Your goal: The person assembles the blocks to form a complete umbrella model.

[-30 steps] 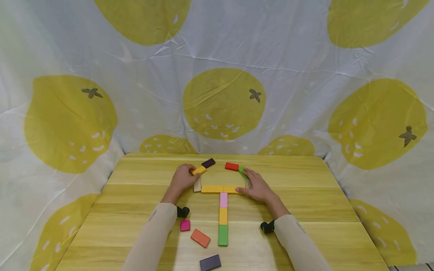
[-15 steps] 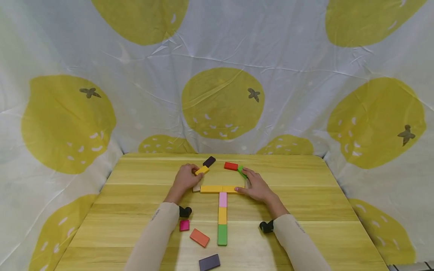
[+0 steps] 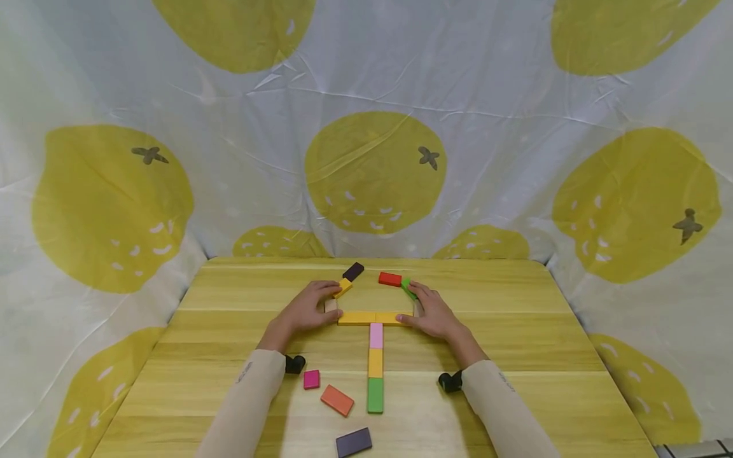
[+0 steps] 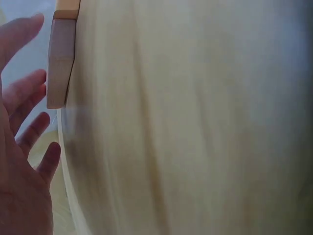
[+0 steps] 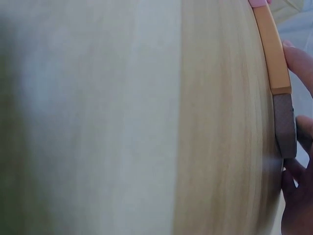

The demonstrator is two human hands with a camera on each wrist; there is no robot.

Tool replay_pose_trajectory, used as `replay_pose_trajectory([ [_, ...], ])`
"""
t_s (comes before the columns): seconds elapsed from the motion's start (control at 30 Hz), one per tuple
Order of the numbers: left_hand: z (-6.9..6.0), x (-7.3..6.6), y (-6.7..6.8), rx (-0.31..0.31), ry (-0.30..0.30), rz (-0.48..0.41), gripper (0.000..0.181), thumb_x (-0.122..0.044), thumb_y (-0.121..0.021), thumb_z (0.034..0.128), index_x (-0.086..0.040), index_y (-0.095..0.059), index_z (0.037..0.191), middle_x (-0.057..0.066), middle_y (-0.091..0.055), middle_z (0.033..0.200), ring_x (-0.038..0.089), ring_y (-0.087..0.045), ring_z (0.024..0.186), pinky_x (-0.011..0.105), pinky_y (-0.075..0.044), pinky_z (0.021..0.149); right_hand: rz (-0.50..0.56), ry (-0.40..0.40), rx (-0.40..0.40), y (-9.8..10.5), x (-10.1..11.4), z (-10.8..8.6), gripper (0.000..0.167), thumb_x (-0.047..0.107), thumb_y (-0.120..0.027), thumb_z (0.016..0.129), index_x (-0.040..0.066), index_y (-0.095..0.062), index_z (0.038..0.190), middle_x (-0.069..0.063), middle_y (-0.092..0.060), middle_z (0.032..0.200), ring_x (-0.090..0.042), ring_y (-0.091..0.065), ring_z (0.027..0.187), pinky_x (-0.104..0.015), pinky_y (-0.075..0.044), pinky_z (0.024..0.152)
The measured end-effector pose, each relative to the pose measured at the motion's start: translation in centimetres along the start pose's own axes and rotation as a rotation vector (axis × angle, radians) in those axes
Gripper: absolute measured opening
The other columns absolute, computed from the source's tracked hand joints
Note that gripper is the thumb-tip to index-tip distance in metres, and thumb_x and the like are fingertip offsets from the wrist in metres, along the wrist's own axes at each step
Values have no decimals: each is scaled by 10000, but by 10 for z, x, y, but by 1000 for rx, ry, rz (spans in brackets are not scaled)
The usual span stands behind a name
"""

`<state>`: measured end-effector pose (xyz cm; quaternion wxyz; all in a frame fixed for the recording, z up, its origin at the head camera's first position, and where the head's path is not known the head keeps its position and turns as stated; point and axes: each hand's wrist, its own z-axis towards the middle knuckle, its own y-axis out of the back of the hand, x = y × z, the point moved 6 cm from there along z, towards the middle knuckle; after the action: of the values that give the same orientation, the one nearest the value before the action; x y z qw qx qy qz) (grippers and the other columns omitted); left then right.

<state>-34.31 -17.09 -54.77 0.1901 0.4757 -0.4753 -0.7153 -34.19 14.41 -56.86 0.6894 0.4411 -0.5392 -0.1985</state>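
In the head view my left hand (image 3: 305,308) lies beside a bare wooden block (image 3: 331,306), its fingertips at a yellow block (image 3: 343,287). Its thumb is near the left end of a yellow block row (image 3: 357,318). The left wrist view shows these fingers fairly straight and spread next to the wooden block (image 4: 59,81). On the other side my right hand (image 3: 438,316) reaches its fingers to a green block (image 3: 408,287). Its thumb touches the row's right part, and a wooden block there (image 3: 417,310) is partly hidden. Beyond them lie a black block (image 3: 353,271) and a red block (image 3: 390,278).
A column of pink (image 3: 376,336), yellow (image 3: 375,362) and green (image 3: 375,395) blocks runs toward me. Loose magenta (image 3: 312,380), coral (image 3: 337,401) and dark purple (image 3: 354,442) blocks lie at its left. A lemon-print cloth (image 3: 492,178) hangs behind the wooden table (image 3: 504,343).
My left hand first pushed the yellow block slightly right with the black block turning, then loosened and spread back to the left. My right hand has stayed nearly still.
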Motion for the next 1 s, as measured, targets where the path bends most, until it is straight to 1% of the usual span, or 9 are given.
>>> replay_pose_trajectory([
  [0.07, -1, 1, -1, 7, 8, 20, 719, -533, -688, 936, -135, -532, 1515, 53, -457, 1602, 312, -390, 1489, 545, -343, 1219, 5, -10, 2, 1, 1, 0, 952, 612, -710, 885, 116, -348, 1613, -67, -290, 1694, -385, -327, 1510, -626, -350, 1180],
  [0.23, -4, 0, -3, 4, 17, 34, 766, -579, -690, 918, -140, -523, 1523, 37, -445, 1609, 298, -389, 1496, 526, -348, 1221, 4, -14, 13, -1, 0, 1, 947, 611, -701, 894, 120, -336, 1618, -57, -277, 1700, -374, -317, 1517, -615, -344, 1189],
  [0.53, -6, -4, -6, -10, 39, 29, 788, -582, -698, 905, -122, -525, 1521, 65, -454, 1597, 310, -403, 1484, 541, -368, 1206, -4, -13, 23, 1, 2, 0, 948, 618, -696, 898, 110, -340, 1615, -62, -279, 1700, -385, -317, 1521, -619, -347, 1188],
  [0.77, -7, -4, -8, -9, 59, 17, 807, -599, -694, 900, -139, -506, 1536, 56, -430, 1612, 300, -381, 1497, 538, -368, 1207, 3, -12, 19, 1, 1, 0, 948, 620, -698, 897, 104, -348, 1611, -68, -287, 1696, -383, -324, 1516, -613, -345, 1190],
  [1.0, -7, -4, -7, -33, 74, 47, 813, -637, -679, 894, -149, -523, 1525, 56, -450, 1602, 307, -398, 1491, 545, -381, 1195, -9, -25, 33, -2, -2, 1, 965, 653, -683, 893, 139, -322, 1625, -32, -260, 1707, -357, -305, 1531, -595, -337, 1204],
])
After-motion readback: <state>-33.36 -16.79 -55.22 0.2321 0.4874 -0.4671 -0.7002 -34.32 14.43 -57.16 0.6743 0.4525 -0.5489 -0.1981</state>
